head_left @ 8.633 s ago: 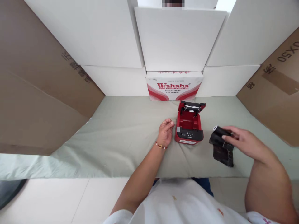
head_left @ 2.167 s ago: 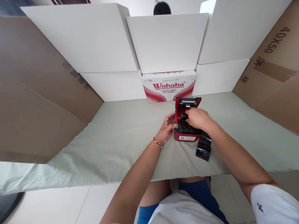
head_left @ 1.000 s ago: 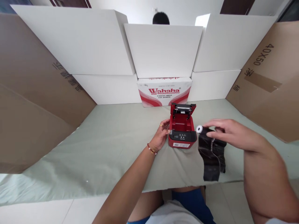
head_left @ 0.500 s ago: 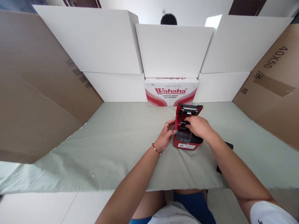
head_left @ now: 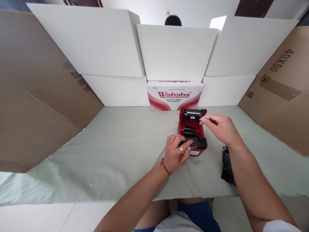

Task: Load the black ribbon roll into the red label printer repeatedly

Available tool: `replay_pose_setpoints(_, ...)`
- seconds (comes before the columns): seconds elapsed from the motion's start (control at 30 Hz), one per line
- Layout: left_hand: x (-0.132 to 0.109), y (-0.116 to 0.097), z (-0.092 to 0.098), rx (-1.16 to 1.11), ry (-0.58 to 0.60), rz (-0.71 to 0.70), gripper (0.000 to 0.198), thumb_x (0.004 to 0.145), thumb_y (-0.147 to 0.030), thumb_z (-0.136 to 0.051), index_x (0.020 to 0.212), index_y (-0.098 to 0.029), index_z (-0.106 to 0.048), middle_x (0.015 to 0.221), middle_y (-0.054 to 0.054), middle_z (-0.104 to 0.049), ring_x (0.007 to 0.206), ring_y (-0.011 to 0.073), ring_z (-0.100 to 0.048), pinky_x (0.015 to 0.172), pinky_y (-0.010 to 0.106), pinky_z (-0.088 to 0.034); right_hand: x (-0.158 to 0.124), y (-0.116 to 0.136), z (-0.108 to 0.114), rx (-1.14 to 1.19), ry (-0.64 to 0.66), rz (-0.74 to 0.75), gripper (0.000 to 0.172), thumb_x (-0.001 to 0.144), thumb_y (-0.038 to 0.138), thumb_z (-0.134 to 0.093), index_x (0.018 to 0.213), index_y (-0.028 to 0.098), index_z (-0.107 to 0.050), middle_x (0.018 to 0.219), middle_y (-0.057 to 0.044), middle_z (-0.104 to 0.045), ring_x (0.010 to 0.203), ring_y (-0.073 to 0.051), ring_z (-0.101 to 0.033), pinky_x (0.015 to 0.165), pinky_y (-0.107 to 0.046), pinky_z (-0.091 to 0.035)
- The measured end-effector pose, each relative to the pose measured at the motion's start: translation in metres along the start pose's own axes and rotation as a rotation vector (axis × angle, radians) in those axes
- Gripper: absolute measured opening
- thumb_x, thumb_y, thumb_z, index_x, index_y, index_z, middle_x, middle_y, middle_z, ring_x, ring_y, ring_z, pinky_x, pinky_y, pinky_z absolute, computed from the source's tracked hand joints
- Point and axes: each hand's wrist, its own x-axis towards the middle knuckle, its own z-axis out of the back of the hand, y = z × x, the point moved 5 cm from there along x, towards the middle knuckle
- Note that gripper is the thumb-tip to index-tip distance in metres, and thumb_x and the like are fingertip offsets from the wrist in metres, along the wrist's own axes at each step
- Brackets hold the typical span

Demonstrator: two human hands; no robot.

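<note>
A red label printer (head_left: 198, 150) stands on the table with its lid (head_left: 193, 113) tipped up and back. Inside it sits a shiny black ribbon roll (head_left: 189, 130). Dark ribbon film (head_left: 196, 141) lies across the front of the printer. My left hand (head_left: 177, 151) rests over the front left corner, its curled fingers on the film; the exact grip is partly hidden. Beside the raised lid, to the right, my right hand (head_left: 218, 127) is closed in a pinch. Whatever its fingertips may hold is too small to make out.
A black-wrapped roll with a white core (head_left: 227, 166) lies by my right forearm. Behind the printer stands a Wahaha water carton (head_left: 175, 96) among white boxes (head_left: 178, 53). Brown cardboard panels (head_left: 43, 96) flank the table. A head (head_left: 173, 20) shows beyond the boxes.
My right hand has come up and right, out of the printer's inside. My left hand has moved from the printer's left side onto the film at its front.
</note>
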Motion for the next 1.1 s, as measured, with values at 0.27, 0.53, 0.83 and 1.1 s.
replay_pose_setpoints(0.27,0.0,-0.031,0.005,0.167,-0.036,-0.187,0.028,0.092,-0.021,-0.069,0.119,-0.022,-0.073,0.101,0.005,-0.078,0.11,0.0233,-0.069,0.121,0.048,-0.038,0.02,-0.021,0.014,-0.152,-0.353,0.209,0.04,0.101,0.044,-0.059,0.129,0.023,-0.078,0.126,-0.012,-0.081,0.117,-0.031,-0.071,0.105,-0.052,-0.056)
replay_pose_setpoints(0.53,0.007,-0.03,0.003,0.185,0.016,-0.107,0.028,0.092,-0.016,-0.067,0.12,-0.02,-0.07,0.095,0.002,-0.081,0.098,0.0206,-0.073,0.117,0.045,-0.039,0.026,-0.015,-0.002,-0.142,-0.205,0.259,0.036,0.106,0.039,-0.054,0.123,0.022,-0.081,0.123,-0.011,-0.08,0.116,-0.028,-0.074,0.108,-0.049,-0.058)
replay_pose_setpoints(0.83,0.007,-0.035,0.006,0.245,0.057,-0.107,0.027,0.094,-0.013,-0.062,0.119,-0.02,-0.07,0.096,0.005,-0.078,0.101,0.022,-0.069,0.106,0.043,-0.042,-0.039,-0.004,-0.01,-0.229,-0.022,0.495,0.041,0.104,0.009,-0.049,0.13,0.021,-0.078,0.133,-0.009,-0.081,0.123,-0.022,-0.075,0.111,-0.044,-0.061)
replay_pose_setpoints(1.1,0.009,-0.046,0.008,0.422,0.103,-0.17,0.027,0.095,-0.016,-0.065,0.121,-0.014,-0.069,0.061,-0.002,-0.056,0.062,0.0193,-0.046,0.064,0.038,-0.026,-0.054,0.009,-0.023,-0.533,-0.048,0.558,0.059,0.082,-0.008,-0.049,0.127,0.015,-0.081,0.131,-0.009,-0.081,0.119,-0.025,-0.079,0.106,-0.042,-0.066)
